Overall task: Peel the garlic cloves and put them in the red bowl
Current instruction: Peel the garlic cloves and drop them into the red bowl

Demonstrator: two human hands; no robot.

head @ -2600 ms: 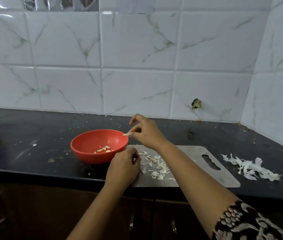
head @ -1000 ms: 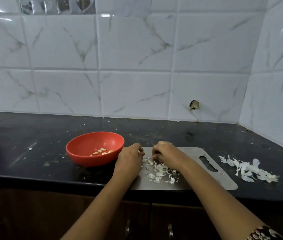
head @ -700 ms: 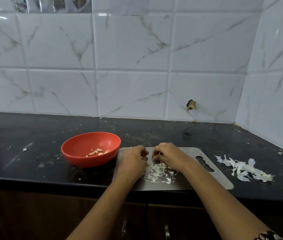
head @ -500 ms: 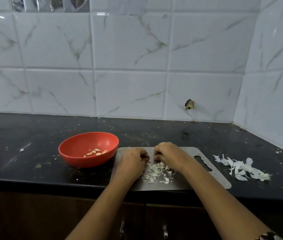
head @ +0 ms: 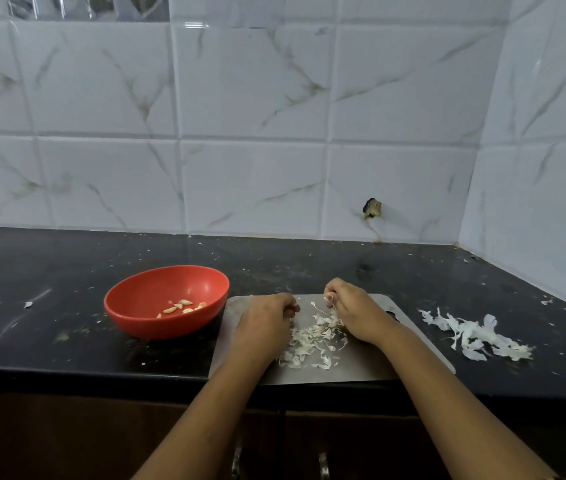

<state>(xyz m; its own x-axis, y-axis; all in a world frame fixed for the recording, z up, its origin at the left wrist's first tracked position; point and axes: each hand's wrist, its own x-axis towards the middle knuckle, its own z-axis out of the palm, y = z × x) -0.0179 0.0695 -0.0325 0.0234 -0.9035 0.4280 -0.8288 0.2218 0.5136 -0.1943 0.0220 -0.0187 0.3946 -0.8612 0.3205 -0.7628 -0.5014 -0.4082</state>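
The red bowl (head: pixel 129 308) stands on the black counter left of the steel cutting board (head: pixel 371 365), with several peeled garlic cloves (head: pixel 181 306) inside. My left hand (head: pixel 262 323) rests on the board's left part with its fingers curled into a fist; what is inside is hidden. My right hand (head: pixel 352 308) is a little to the right and pinches a small whitish garlic clove (head: pixel 328 299) at its fingertips, with a thin strip of skin trailing from it. Loose garlic skins (head: pixel 309 341) lie on the board between and below both hands.
A second heap of white peels (head: pixel 475 336) lies on the counter (head: pixel 49 341) right of the board. The tiled wall (head: pixel 240 133) runs behind, and a side wall closes the right corner. Cabinet doors sit below the counter's front edge.
My right hand came back from the bowl to the board and met the left one. The two hands have now drawn slightly apart, with a strip of skin trailing from the right.
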